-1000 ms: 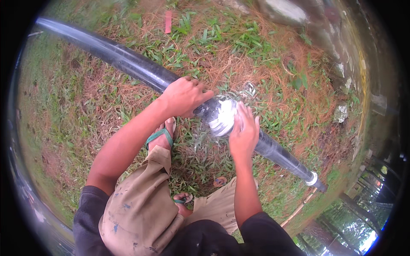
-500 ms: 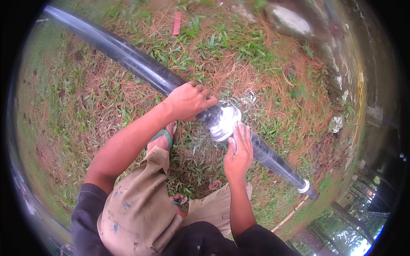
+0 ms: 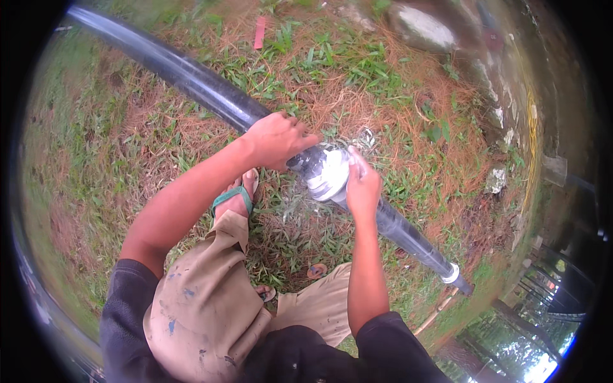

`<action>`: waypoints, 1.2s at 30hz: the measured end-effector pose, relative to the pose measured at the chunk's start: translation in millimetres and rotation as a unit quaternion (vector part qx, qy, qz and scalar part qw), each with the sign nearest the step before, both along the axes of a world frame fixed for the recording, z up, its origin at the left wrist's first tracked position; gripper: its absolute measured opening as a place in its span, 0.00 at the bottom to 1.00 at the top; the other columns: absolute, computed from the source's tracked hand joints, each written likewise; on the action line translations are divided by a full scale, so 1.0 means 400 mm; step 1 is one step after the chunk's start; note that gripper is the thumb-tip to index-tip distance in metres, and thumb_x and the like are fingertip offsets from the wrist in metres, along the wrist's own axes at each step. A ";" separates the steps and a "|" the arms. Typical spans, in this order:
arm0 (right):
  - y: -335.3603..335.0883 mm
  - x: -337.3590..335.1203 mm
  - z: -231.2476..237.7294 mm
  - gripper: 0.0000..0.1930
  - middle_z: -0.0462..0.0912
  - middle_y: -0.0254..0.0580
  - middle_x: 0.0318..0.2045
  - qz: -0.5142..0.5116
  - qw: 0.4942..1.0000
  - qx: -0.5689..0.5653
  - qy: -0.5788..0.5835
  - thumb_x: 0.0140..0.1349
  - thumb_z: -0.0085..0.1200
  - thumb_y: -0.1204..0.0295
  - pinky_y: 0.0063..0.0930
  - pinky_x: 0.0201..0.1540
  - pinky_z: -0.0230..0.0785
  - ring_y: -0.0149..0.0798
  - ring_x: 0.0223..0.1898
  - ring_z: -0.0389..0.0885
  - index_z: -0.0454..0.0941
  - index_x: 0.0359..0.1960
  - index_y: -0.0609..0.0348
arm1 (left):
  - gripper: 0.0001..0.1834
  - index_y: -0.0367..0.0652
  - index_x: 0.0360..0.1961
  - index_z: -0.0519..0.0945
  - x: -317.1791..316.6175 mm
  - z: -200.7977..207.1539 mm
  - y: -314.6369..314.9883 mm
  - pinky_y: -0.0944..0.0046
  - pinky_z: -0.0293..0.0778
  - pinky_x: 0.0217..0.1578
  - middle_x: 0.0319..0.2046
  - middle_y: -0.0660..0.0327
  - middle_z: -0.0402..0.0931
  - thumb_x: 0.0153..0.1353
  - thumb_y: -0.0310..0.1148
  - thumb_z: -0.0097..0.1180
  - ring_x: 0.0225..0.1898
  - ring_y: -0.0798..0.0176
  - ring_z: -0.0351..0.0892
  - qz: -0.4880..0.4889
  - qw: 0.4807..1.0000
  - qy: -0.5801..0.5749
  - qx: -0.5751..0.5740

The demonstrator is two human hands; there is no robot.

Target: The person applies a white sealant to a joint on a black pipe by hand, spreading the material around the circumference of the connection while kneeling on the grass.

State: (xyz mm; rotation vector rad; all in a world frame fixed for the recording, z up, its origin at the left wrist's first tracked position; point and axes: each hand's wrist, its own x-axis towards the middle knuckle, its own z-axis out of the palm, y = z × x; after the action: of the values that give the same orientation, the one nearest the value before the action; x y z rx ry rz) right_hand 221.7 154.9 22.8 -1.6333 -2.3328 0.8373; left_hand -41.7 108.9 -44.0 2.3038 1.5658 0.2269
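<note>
A long black pole [image 3: 185, 80], round and glossy, runs diagonally from the upper left to the lower right. Part way along it is a wider joint smeared or coated in white [image 3: 331, 175]. My left hand [image 3: 279, 139] is closed over the top of the pole, just left of this white joint. At the joint's right-hand side, my right hand [image 3: 364, 182] has its fingers curled against the upper edge of the white coating. Whatever may be pinched in those fingers is hidden. A white ring [image 3: 451, 273] circles the pole near its lower right end.
Grass and brown pine needles [image 3: 332, 105] cover the ground. A red strip [image 3: 259, 33] lies beyond the pole. Rocks [image 3: 424, 27] and a stone edge line the right side, where yellow cord [image 3: 533, 140] runs. My sandalled foot [image 3: 235, 199] is beneath my left forearm.
My right hand has slid up and across the white joint, from its lower right side to its upper edge, and its fingers are more curled. My left hand keeps its hold on the pole.
</note>
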 end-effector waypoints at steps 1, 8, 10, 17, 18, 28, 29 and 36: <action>0.004 -0.013 -0.018 0.21 0.83 0.53 0.71 0.015 0.999 0.005 0.039 0.80 0.52 0.70 0.52 0.79 0.64 0.57 0.78 0.75 0.83 0.70 0.59 | 0.37 0.53 0.59 0.78 -0.024 -0.003 0.002 0.48 0.83 0.49 0.47 0.57 0.84 0.47 0.43 0.81 0.50 0.48 0.89 0.008 0.999 0.010 0.029; 0.015 -0.036 0.002 0.20 0.83 0.50 0.71 0.025 0.999 0.016 -0.024 0.80 0.54 0.67 0.55 0.79 0.64 0.56 0.78 0.75 0.85 0.68 0.57 | 0.41 0.54 0.63 0.77 -0.016 0.031 0.015 0.47 0.83 0.50 0.49 0.57 0.84 0.47 0.46 0.81 0.52 0.48 0.88 0.001 0.999 0.022 -0.023; 0.094 -0.069 0.006 0.22 0.82 0.48 0.73 -0.023 0.989 -0.145 -0.001 0.80 0.55 0.67 0.59 0.80 0.61 0.56 0.79 0.74 0.82 0.72 0.56 | 0.39 0.54 0.63 0.76 -0.032 0.036 0.020 0.47 0.83 0.50 0.49 0.56 0.84 0.49 0.46 0.80 0.52 0.48 0.88 0.004 1.000 0.026 -0.003; -0.115 -0.001 0.008 0.23 0.78 0.47 0.77 0.104 0.985 0.133 -0.031 0.81 0.52 0.69 0.59 0.80 0.60 0.61 0.82 0.67 0.79 0.75 0.57 | 0.42 0.51 0.59 0.76 0.005 0.027 -0.023 0.50 0.79 0.57 0.48 0.58 0.83 0.43 0.43 0.85 0.55 0.51 0.87 0.036 0.998 0.031 0.049; -0.051 -0.039 0.013 0.23 0.78 0.48 0.77 0.077 0.993 0.087 -0.019 0.82 0.51 0.69 0.59 0.80 0.60 0.62 0.80 0.69 0.78 0.75 0.57 | 0.41 0.51 0.59 0.76 0.003 0.028 -0.035 0.50 0.78 0.59 0.47 0.58 0.83 0.43 0.42 0.84 0.56 0.51 0.86 0.049 0.996 0.042 0.054; -0.118 -0.030 0.003 0.22 0.82 0.51 0.72 0.086 0.988 0.113 -0.058 0.80 0.55 0.69 0.51 0.77 0.67 0.62 0.79 0.71 0.80 0.72 0.61 | 0.42 0.46 0.56 0.81 0.005 0.061 -0.009 0.50 0.84 0.43 0.40 0.56 0.87 0.40 0.49 0.87 0.45 0.49 0.92 0.008 0.995 0.058 -0.080; -0.051 -0.047 -0.019 0.22 0.81 0.51 0.73 0.054 0.994 0.095 -0.028 0.80 0.54 0.69 0.51 0.78 0.66 0.61 0.81 0.69 0.80 0.71 0.62 | 0.43 0.46 0.57 0.81 0.005 0.069 0.000 0.50 0.85 0.43 0.40 0.56 0.87 0.40 0.51 0.87 0.45 0.50 0.92 0.014 0.994 0.054 -0.092; -0.224 -0.034 0.019 0.22 0.77 0.54 0.76 0.100 0.990 0.096 -0.006 0.81 0.52 0.68 0.54 0.82 0.62 0.65 0.82 0.65 0.81 0.72 0.63 | 0.43 0.45 0.54 0.82 -0.025 0.052 -0.021 0.48 0.84 0.39 0.35 0.55 0.89 0.39 0.52 0.88 0.40 0.46 0.93 0.001 0.992 0.038 -0.124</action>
State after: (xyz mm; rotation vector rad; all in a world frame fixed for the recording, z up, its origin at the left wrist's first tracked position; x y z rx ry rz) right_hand 208.0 65.4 30.5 -1.3496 -2.5275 0.6154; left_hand -51.6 100.3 -23.4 2.1402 1.5365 -0.0525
